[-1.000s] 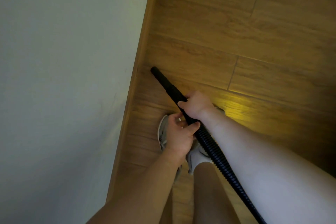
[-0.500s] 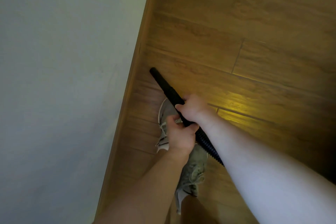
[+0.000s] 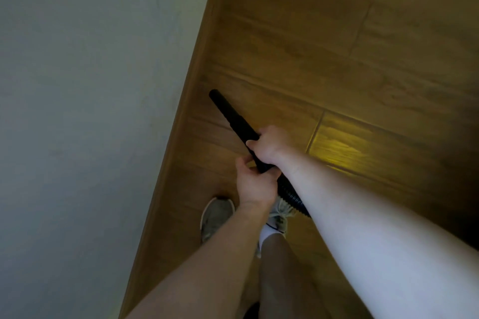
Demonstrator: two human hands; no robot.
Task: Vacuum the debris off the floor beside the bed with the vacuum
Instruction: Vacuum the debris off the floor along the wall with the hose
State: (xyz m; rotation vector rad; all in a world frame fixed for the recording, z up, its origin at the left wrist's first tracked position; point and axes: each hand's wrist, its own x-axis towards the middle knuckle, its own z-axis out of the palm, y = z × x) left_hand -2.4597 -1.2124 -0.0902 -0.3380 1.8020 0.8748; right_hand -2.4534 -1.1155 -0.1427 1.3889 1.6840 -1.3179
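A black vacuum wand [image 3: 230, 115] slants up-left over the wooden floor [image 3: 324, 59], its tip close to the wooden skirting [image 3: 189, 101]. My right hand [image 3: 268, 145] grips the wand's lower part. Just behind it my left hand [image 3: 255, 184] clasps the wand where the ribbed black hose [image 3: 291, 195] begins. The hose runs down-right and disappears under my right forearm. No debris shows on the floor. The vacuum body and the bed are out of view.
A pale wall [image 3: 90, 111] fills the left side, bordered by the skirting. My two feet in grey sneakers [image 3: 216, 217] stand on the floor below the hands. A bright yellowish light patch [image 3: 344, 145] lies on the planks to the right.
Both hands kept their grip on the wand. My feet stepped, so a sneaker that lay under the hands now sits lower, and the floor planks shifted in view.
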